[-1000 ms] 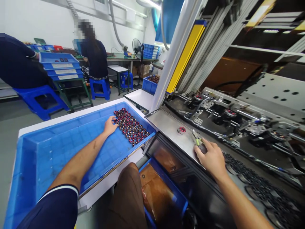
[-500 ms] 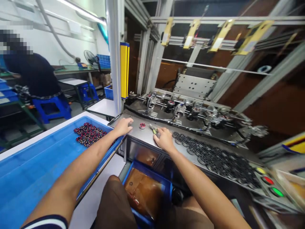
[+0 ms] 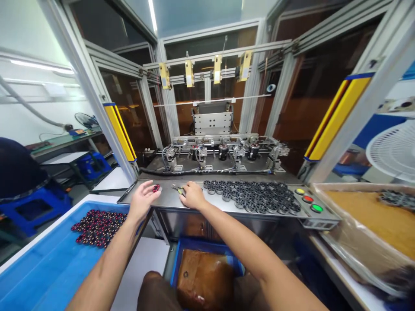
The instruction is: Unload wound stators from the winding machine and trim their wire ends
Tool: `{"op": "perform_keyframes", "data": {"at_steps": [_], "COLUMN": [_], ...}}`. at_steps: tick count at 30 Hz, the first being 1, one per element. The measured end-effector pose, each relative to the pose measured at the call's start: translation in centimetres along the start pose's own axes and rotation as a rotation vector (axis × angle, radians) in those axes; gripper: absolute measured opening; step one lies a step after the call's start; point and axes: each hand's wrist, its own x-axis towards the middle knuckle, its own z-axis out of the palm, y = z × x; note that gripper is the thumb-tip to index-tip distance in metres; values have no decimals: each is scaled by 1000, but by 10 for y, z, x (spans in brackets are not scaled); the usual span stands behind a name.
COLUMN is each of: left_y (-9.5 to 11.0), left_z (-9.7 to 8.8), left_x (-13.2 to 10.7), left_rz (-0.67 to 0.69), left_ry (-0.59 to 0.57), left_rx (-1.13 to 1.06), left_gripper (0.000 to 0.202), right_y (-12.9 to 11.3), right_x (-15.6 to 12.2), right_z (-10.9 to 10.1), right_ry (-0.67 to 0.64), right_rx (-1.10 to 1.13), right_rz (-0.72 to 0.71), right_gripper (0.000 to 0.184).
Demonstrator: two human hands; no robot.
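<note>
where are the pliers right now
In the head view, left of centre, the right hand holds the pliers at the metal ledge, between the red part and dark rings.

One camera serves here, worn on the person's head, looking forward and down past a knee [image 3: 152,287]. It faces the machine [image 3: 212,124] squarely, which stands beyond both grips. The forearms run out from close under the lens to the left grip [image 3: 142,200] and right grip [image 3: 193,196], midway in depth over the counter [image 3: 167,198]. The wide view takes in a blue tray [image 3: 42,276] left of the left grip and a fan [image 3: 395,149] far right of the right grip.
</note>
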Motion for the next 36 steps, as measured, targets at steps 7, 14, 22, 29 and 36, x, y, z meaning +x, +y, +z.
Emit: {"op": "perform_keyframes", "data": {"at_steps": [7,14,22,29,36], "left_y": [43,49,50,64,57], "left_z": [12,26,34,34,33], "left_x": [-111,-166,-170,-176,-166], "left_rz": [135,583,691,488,774], "left_ry": [74,50,-121,-226,-170], "left_rx": [-201,101,78,-191,79], "left_gripper": [57,62,77,72,83], "right_y": [-20,-56,-75,-25,-66], "right_x": [-32,-146,-173,-173,-199], "right_z": [-32,-73,-90,-80,-42], "right_ry": [140,53,-110,-676,-473], "right_rx": [421,949,1312,1562,1794], "right_rz": [-71,-54,152,-134,273], "right_gripper": [25,34,32,29,32]}}
